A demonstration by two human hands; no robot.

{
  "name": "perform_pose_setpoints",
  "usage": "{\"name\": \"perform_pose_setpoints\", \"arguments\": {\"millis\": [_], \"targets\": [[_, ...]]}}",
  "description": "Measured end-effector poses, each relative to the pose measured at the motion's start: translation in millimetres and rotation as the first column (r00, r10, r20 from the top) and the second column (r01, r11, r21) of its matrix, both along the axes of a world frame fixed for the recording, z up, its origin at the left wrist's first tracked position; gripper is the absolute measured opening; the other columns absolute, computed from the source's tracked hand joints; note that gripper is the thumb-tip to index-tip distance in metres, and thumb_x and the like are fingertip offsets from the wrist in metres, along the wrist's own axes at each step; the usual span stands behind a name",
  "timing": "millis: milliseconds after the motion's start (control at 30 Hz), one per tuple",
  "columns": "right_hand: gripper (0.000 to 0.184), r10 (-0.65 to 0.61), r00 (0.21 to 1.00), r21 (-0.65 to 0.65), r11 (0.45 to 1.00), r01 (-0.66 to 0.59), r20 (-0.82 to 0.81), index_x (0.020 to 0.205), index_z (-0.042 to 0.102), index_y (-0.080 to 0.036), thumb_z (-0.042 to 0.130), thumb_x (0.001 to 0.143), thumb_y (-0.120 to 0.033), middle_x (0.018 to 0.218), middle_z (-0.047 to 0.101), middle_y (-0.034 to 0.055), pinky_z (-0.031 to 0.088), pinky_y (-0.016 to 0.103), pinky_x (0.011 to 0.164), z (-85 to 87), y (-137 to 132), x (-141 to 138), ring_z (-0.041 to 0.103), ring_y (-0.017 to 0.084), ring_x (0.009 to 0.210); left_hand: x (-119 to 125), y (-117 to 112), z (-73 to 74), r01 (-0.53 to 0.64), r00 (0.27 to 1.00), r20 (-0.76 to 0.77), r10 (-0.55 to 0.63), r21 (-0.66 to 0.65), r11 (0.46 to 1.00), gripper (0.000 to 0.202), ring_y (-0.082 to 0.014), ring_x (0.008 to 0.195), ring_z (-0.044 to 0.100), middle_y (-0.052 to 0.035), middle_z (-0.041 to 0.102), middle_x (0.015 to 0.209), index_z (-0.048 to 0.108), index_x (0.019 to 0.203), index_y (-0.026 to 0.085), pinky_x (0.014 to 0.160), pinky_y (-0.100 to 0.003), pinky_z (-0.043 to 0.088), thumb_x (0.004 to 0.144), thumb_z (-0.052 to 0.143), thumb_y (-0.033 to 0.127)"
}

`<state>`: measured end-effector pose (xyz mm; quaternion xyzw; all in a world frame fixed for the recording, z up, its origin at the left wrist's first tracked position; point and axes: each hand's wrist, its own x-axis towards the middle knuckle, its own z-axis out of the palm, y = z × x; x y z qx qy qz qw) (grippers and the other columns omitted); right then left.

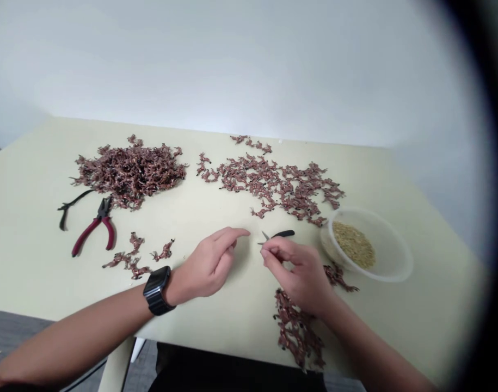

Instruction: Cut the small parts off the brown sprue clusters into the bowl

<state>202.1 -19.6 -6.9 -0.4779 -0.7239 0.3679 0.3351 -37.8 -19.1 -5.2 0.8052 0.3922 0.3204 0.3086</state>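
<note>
- right hand (301,275) pinches a small black-handled metal tool (278,235), fingers closed on it, just left of the clear plastic bowl (395,269).
- left hand (210,264) lies loosely open, index finger out, holding nothing visible.
- the bowl holds only a shallow layer of tan bits (355,245); a dense heap of reddish-brown pieces (130,171) lies far left.

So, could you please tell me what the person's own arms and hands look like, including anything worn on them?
No sleeves or gloves show: the left hand and right hand are bare, as are both forearms. The left wrist carries a black smartwatch with a rectangular dark face and a black strap. I can see no rings on either hand.
</note>
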Motion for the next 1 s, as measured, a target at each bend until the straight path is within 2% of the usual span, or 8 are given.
{"name": "perform_pose_setpoints", "arguments": {"millis": [100, 333, 467, 533, 600, 733, 900, 1000], "targets": [[0.01, -0.007, 1.0, 0.143, 0.99, 0.004, 0.017, 0.094, 0.065, -0.028, 0.062, 0.095, -0.019, 0.076, 0.066, 0.0028, 0.049, 0.038, 0.064, -4.9, -0.3, 1.4, 0.059, 0.02, 0.065, -0.9, 5.5, -6.4, 0.015, 0.997, -0.072, -0.013, 0.027, 1.0, 0.053, -0.0243, 0.1, 0.059, -0.0146, 0.063, 0.115, 0.044, 0.153, 0.016, 0.088, -0.039, 0.052, 0.101, 0.039, 0.009], [0.02, -0.101, 0.994, 0.243, 0.964, 0.11, -0.05, 0.103, 0.068, -0.03, 0.062, 0.091, -0.016, 0.079, 0.07, 0.0077, 0.052, 0.046, 0.066, -30.0, -9.0, 6.1, 0.065, 0.029, 0.07, 2.7, 6.1, -32.1, 0.029, 0.996, -0.09, -0.011, 0.196, 0.98, 0.062, -0.0272, 0.103, 0.059, -0.0154, 0.067, 0.109, 0.036, 0.163, 0.015, 0.093, -0.045, 0.053, 0.102, 0.041, 0.007], [0.021, -0.066, 0.997, 0.289, 0.955, 0.074, -0.037, 0.103, 0.069, -0.03, 0.063, 0.09, -0.015, 0.079, 0.07, 0.0078, 0.053, 0.048, 0.068, -27.3, -3.4, 6.5, 0.063, 0.029, 0.069, 4.1, 2.5, -29.2, 0.042, 0.995, 0.082, -0.062, 0.221, 0.974, 0.056, -0.0255, 0.116, 0.066, -0.0144, 0.074, 0.121, 0.053, 0.154, 0.021, 0.103, -0.046, 0.055, 0.101, 0.044, 0.004], [0.015, -0.057, 0.997, 0.296, 0.953, 0.072, -0.06, 0.097, 0.07, -0.03, 0.065, 0.09, -0.018, 0.083, 0.07, 0.0086, 0.055, 0.049, 0.072, -19.5, 0.9, 5.7, 0.065, 0.029, 0.074, 5.3, 1.5, -21.3, 0.015, 0.976, 0.214, -0.037, 0.104, 0.994, 0.044, -0.0238, 0.119, 0.069, -0.0112, 0.078, 0.117, 0.065, 0.142, 0.022, 0.106, -0.045, 0.056, 0.104, 0.047, 0.009], [0.01, -0.04, 0.993, 0.232, 0.971, 0.065, -0.112, 0.094, 0.071, -0.029, 0.065, 0.092, -0.021, 0.088, 0.071, 0.0091, 0.057, 0.049, 0.076, -11.9, 3.4, 3.6, 0.068, 0.03, 0.082, 7.6, 1.3, -13.9, -0.023, 0.931, 0.355, 0.079, -0.159, 0.987, 0.033, -0.0223, 0.114, 0.074, -0.0097, 0.08, 0.114, 0.07, 0.133, 0.022, 0.105, -0.041, 0.058, 0.105, 0.055, 0.018], [0.01, 0.081, 0.973, -0.026, 0.996, -0.089, -0.218, 0.096, 0.073, -0.026, 0.066, 0.097, -0.033, 0.118, 0.073, 0.0107, 0.061, 0.044, 0.085, -5.3, 5.4, -5.5, 0.07, 0.029, 0.106, 12.3, 8.2, -9.3, 0.088, 0.698, 0.624, 0.351, -0.562, 0.823, 0.047, -0.0252, 0.108, 0.077, -0.0122, 0.081, 0.113, 0.069, 0.132, 0.019, 0.102, -0.041, 0.058, 0.088, 0.084, 0.029], [0.02, 0.111, 0.942, -0.128, 0.979, -0.158, -0.315, 0.092, 0.072, -0.024, 0.071, 0.095, -0.044, 0.132, 0.068, 0.0098, 0.056, 0.043, 0.103, -5.2, 11.9, -16.7, 0.058, 0.029, 0.133, 13.5, 21.3, -16.3, 0.24, 0.547, 0.717, 0.433, -0.63, 0.739, 0.047, -0.0213, 0.129, 0.066, -0.0129, 0.077, 0.128, 0.072, 0.131, 0.019, 0.115, -0.036, 0.047, 0.087, 0.086, 0.032], [0.023, 0.112, 0.914, -0.201, 0.958, -0.204, -0.39, 0.092, 0.071, -0.024, 0.074, 0.093, -0.048, 0.11, 0.071, 0.0065, 0.055, 0.045, 0.106, -6.6, 16.1, -19.1, 0.065, 0.025, 0.116, 15.5, 24.3, -21.4, 0.275, 0.544, 0.731, 0.411, -0.618, 0.736, 0.046, -0.0188, 0.122, 0.069, -0.0125, 0.072, 0.137, 0.074, 0.129, 0.019, 0.113, -0.034, 0.048, 0.087, 0.086, 0.033]]}}
